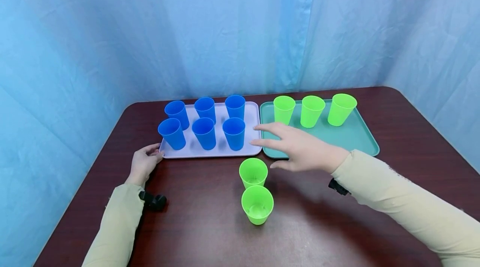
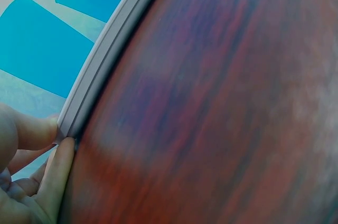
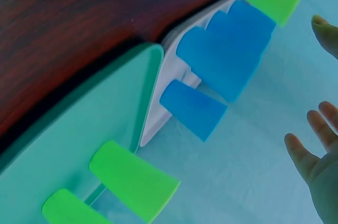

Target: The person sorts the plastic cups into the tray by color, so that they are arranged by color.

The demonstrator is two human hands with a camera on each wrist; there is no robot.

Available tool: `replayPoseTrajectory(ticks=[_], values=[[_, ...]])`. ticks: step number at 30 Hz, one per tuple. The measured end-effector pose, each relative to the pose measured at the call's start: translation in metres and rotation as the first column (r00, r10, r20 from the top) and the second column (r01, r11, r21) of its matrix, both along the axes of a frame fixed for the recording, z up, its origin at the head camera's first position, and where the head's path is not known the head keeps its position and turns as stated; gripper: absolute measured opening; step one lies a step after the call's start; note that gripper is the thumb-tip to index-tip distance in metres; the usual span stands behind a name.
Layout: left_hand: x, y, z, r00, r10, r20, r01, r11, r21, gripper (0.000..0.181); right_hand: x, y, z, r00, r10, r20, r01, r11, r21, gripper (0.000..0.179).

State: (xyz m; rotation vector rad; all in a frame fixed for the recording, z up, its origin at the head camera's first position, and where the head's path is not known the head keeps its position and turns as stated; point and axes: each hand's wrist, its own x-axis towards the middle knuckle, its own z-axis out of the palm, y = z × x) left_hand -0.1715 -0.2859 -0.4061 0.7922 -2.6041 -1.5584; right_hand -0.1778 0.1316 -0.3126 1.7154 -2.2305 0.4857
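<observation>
My left hand (image 1: 144,163) pinches the near left corner of a pale lavender tray (image 1: 187,153); in the left wrist view, thumb and finger (image 2: 60,166) meet at its rim. Several blue cups (image 1: 204,134) stand upright on that tray in two rows. Fingers spread, my right hand (image 1: 300,146) hovers beside two upright green cups on the table, the farther one (image 1: 252,171) and the nearer one (image 1: 257,206). It holds nothing. Behind it lies a green tray (image 1: 337,138) with three green cups (image 1: 312,112) along its far side.
The two trays sit side by side at the back of the dark wooden table (image 1: 187,225). Light blue curtains (image 1: 225,29) hang close behind and at both sides. Black wrist straps (image 1: 153,201) show at the sleeves.
</observation>
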Motion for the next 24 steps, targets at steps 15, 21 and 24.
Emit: replayPoseTrajectory(ticks=[15, 21, 24], values=[[0.003, 0.001, 0.002, 1.000, -0.009, -0.017, 0.009, 1.000, -0.004, 0.042, 0.012, -0.021, -0.016, 0.991, 0.133, -0.031, -0.128, 0.982, 0.137, 0.075], [0.002, 0.000, 0.002, 1.000, -0.001, -0.016, 0.001, 1.000, -0.010, 0.043, 0.015, -0.026, -0.023, 0.990, 0.130, -0.054, -0.118, 0.975, 0.186, 0.069], [0.001, 0.000, 0.001, 1.000, 0.000, -0.012, 0.000, 1.000, -0.007, 0.043, 0.017, -0.026, -0.025, 0.991, 0.123, -0.055, -0.109, 0.972, 0.207, 0.068]])
